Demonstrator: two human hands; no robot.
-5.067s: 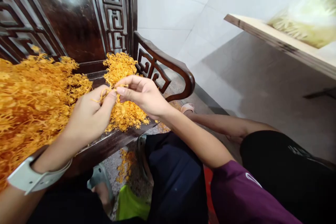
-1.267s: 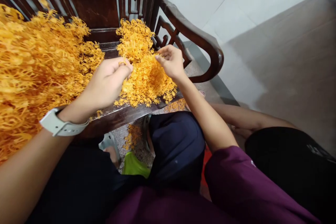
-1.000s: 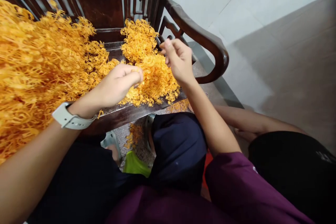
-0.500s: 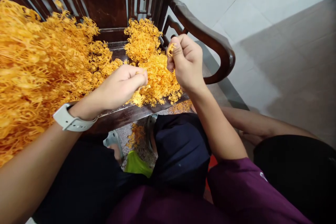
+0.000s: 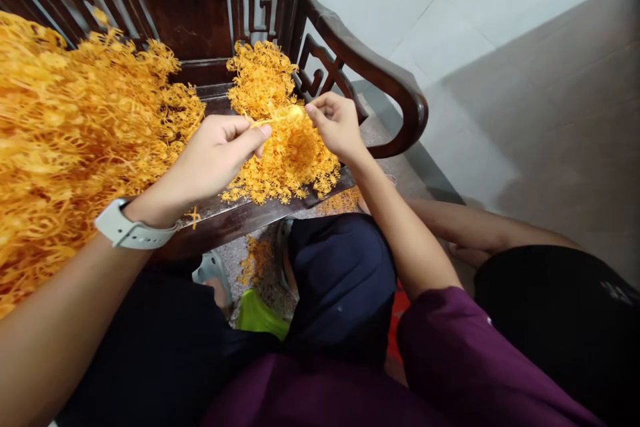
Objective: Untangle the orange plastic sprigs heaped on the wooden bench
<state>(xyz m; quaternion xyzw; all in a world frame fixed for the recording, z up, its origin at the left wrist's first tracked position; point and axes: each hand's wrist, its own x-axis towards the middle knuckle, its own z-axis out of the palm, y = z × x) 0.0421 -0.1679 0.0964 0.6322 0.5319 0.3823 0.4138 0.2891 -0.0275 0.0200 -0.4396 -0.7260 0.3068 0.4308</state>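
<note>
My left hand [image 5: 220, 150], with a pale watch [image 5: 135, 227] on its wrist, pinches the thin stem of an orange plastic flower piece [image 5: 295, 113] between thumb and fingers. My right hand [image 5: 340, 123] is closed in a pinch at the other end of that piece, its thumb and forefinger at the edge of the rounded head. Beneath both hands lies a smaller pile of orange plastic flower pieces [image 5: 295, 160] on the dark wooden bench seat [image 5: 240, 217]. A much larger heap of spindly orange plastic pieces [image 5: 90, 147] rises to the left of my left hand.
The bench's curved armrest [image 5: 385, 73] stands right of my right hand. Loose orange bits [image 5: 256, 259] lie on the floor near my shoes and a green plastic object [image 5: 263, 317]. Another person's leg [image 5: 480, 223] is at the right. One small piece [image 5: 194, 217] lies at the seat's edge.
My right hand has come down and left, opening its fist into a fingertip pinch. My left hand has turned up, bringing the flower piece's stem level between both hands.
</note>
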